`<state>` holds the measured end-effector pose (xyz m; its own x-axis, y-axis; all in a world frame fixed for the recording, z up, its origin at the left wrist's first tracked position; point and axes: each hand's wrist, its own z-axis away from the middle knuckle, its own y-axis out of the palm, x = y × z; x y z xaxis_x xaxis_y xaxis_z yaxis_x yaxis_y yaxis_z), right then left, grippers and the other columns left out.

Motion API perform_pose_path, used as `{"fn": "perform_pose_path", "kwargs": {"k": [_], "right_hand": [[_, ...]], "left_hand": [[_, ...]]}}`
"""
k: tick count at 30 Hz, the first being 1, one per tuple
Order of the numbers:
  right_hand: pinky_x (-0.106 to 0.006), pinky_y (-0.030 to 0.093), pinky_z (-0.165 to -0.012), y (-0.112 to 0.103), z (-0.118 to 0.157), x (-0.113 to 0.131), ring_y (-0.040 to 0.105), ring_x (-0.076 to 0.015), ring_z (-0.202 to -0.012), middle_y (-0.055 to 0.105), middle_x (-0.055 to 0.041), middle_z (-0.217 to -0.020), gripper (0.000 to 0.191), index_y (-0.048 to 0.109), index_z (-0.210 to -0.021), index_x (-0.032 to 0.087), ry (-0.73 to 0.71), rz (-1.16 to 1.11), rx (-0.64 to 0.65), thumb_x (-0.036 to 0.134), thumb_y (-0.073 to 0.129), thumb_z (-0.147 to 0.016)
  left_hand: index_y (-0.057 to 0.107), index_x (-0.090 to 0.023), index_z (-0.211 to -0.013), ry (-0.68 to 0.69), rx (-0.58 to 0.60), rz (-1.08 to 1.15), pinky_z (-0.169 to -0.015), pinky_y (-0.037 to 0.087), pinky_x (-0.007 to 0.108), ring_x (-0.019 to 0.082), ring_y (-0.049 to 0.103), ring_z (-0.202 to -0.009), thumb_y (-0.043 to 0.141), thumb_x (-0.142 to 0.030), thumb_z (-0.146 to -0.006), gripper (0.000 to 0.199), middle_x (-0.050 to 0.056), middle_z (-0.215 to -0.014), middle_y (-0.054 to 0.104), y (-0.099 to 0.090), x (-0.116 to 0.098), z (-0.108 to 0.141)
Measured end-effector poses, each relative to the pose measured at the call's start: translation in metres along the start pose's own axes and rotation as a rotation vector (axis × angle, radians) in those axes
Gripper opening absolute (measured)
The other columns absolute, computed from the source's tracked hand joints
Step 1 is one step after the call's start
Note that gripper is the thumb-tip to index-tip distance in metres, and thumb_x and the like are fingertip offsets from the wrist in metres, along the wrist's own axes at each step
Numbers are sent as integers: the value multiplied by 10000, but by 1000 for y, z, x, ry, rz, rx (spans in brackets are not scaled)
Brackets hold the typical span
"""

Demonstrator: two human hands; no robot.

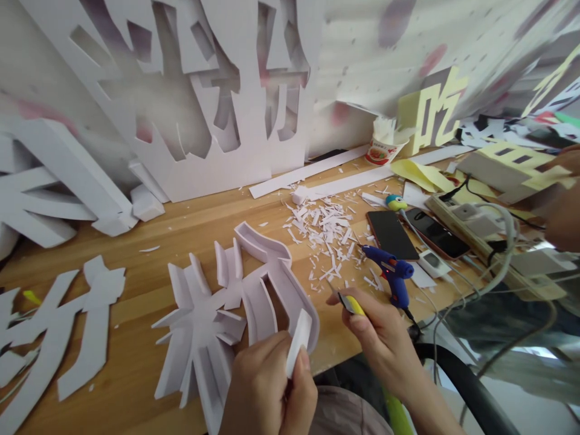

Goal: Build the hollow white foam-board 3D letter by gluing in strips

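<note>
The left hand is pinching a white foam strip between thumb and curled forefinger, knuckles up. Well to the right, the right hand is gripping a yellow utility knife, fingers wrapped around it. A walled white character is lying beyond the left fingers; a blue glue gun is resting beyond the right ones.

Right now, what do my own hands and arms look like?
Your left hand and right hand are bare, with no gloves or rings visible. Your right forearm shows no sleeve or watch; the left forearm is out of frame.
</note>
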<state>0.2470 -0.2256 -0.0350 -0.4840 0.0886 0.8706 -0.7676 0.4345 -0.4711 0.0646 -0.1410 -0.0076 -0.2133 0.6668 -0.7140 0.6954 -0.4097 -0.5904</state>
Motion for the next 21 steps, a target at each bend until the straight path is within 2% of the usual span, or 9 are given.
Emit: {"fn": "perform_pose_path", "kwargs": {"k": [4, 7, 9, 12, 15, 17, 21], "right_hand": [[-231, 317, -502, 12, -2, 17, 412, -104, -540, 464, 52, -616, 458, 686, -982, 201, 102, -276, 82, 644, 634, -878], [-214, 299, -487, 22, -3, 24, 366, -87, -531, 414, 67, -605, 387, 657, -930, 197, 231, -526, 194, 572, 706, -852], [-212, 305, -488, 26, -2, 25, 349, -80, -524, 398, 70, -598, 361, 626, -874, 195, 265, -598, 218, 550, 692, -872], [-225, 358, -526, 27, 1, 21, 450, -100, -557, 528, 40, -663, 342, 635, -984, 206, 172, -403, 138, 543, 607, -935], [-254, 388, -576, 23, 4, 16, 557, -140, -612, 650, -8, -758, 528, 627, -1096, 203, -29, -37, 114, 690, 507, -935], [-261, 366, -566, 21, 5, 14, 558, -146, -579, 641, -8, -697, 649, 635, -1033, 195, -92, 103, 150, 784, 384, -929], [-260, 330, -537, 17, 8, 16, 561, -146, -537, 632, -13, -637, 679, 643, -945, 191, -116, 232, 161, 758, 271, -974]], "left_hand": [[409, -219, -633, -97, 41, 178, -439, 324, 254, 101, 455, -437, 373, -197, -992, 361, -38, -517, 432, 4, 0, 2], [453, -225, -588, -76, -1, 140, -455, 382, 261, 121, 469, -429, 364, -282, -1018, 443, -25, -493, 456, 4, 1, 2], [469, -231, -595, -52, -21, 94, -460, 402, 260, 130, 499, -439, 374, -280, -1015, 433, -23, -498, 491, 5, 2, 2], [486, -231, -665, -33, -5, 59, -466, 412, 247, 122, 528, -459, 379, -216, -990, 342, -31, -544, 527, 5, 4, 2], [502, -219, -706, -6, 7, -39, -500, 437, 234, 119, 583, -520, 385, -131, -938, 275, -23, -597, 567, 3, 2, 1], [501, -213, -692, 28, 5, -124, -494, 429, 228, 116, 591, -525, 395, -93, -914, 273, -18, -595, 573, 1, -1, 0], [489, -213, -679, 102, -55, -245, -472, 397, 247, 114, 560, -490, 391, -64, -904, 287, -20, -574, 549, -2, -5, 2]]}}
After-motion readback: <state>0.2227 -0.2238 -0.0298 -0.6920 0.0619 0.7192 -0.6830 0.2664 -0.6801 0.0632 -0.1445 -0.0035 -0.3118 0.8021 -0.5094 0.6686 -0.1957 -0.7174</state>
